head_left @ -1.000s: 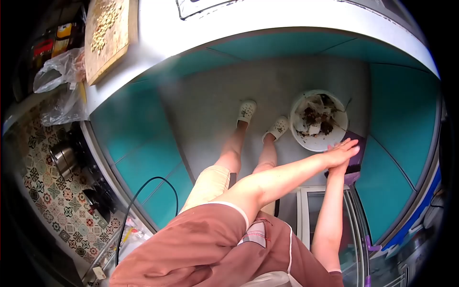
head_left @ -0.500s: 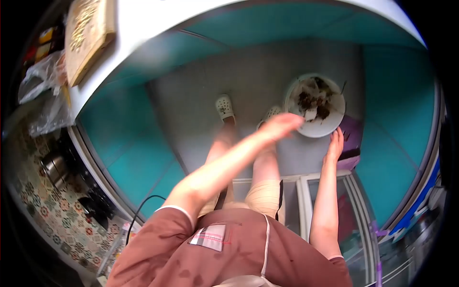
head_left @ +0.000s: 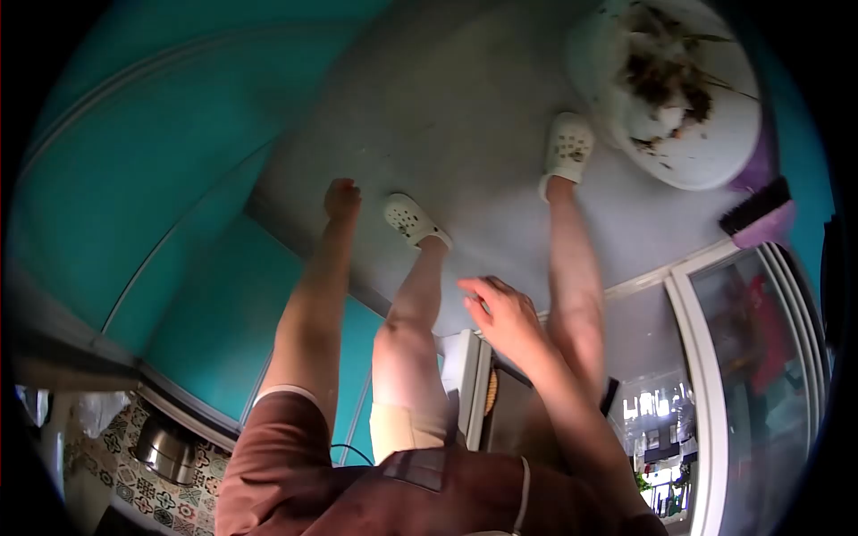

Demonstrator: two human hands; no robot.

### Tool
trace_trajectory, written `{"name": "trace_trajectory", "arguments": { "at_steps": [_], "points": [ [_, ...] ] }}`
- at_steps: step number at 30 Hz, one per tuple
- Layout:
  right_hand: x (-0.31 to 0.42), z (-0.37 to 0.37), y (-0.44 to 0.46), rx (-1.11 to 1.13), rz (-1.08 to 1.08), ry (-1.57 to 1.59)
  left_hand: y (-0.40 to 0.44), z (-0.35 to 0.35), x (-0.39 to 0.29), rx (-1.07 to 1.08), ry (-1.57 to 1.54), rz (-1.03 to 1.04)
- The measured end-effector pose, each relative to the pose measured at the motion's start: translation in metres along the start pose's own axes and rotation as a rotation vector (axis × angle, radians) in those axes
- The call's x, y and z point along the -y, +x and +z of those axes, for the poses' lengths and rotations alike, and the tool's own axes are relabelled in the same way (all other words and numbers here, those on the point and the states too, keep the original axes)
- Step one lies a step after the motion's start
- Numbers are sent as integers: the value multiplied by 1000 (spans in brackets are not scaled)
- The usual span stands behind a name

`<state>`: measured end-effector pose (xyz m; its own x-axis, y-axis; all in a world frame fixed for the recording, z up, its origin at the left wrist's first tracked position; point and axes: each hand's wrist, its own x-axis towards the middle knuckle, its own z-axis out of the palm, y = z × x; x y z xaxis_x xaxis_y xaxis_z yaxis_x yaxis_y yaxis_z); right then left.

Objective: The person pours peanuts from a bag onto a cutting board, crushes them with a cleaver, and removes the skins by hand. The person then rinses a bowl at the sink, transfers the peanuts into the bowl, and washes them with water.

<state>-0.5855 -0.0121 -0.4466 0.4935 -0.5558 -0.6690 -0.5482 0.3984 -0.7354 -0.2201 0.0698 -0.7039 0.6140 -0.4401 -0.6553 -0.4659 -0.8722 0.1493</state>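
Observation:
My left hand [head_left: 342, 198] reaches low beside the white clog [head_left: 416, 220] on my left foot. Its fingers are curled in, and anything inside them is hidden. In front of my knees, my right hand [head_left: 505, 313] is raised with thumb and index finger apart, holding nothing. The white bucket [head_left: 719, 161] stands on the grey floor at the upper right, away from both hands. Dark brown and pale scraps [head_left: 666, 85] lie in it, with thin stalks sticking out.
A brush with black bristles [head_left: 758, 207] and a purple body lies beside the bucket. Glass sliding door panels [head_left: 751, 357] are at lower right. Teal panels [head_left: 179, 161] line the left. A steel pot [head_left: 167, 449] stands on patterned tiles at lower left.
My view has swung lower and closer to the floor. My right hand has left the bucket's side and drawn back toward my knees. My left hand has moved from the bucket toward the left foot.

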Motion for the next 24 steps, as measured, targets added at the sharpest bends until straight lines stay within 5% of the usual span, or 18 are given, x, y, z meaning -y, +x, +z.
{"name": "trace_trajectory", "arguments": {
  "at_steps": [3, 6, 7, 11, 17, 24],
  "points": [
    [-7, 20, 4, -8, 33, 46, 36, 28, -8, -122, 85, 24],
    [6, 4, -1, 262, 66, -184, 64, 60, -12, -213, 211, 109],
    [3, 4, -3, 153, -92, -194, 77, 73, -10, -286, 260, 152],
    [21, -6, 11, 126, 96, -88, 104, 100, -7, -329, 327, 164],
    [25, -5, 28, 113, 136, -33, 89, 98, -13, -178, 244, 302],
    [18, 1, 33, 48, 154, -26, 87, 106, 2, -324, -83, 307]
  ]
}}
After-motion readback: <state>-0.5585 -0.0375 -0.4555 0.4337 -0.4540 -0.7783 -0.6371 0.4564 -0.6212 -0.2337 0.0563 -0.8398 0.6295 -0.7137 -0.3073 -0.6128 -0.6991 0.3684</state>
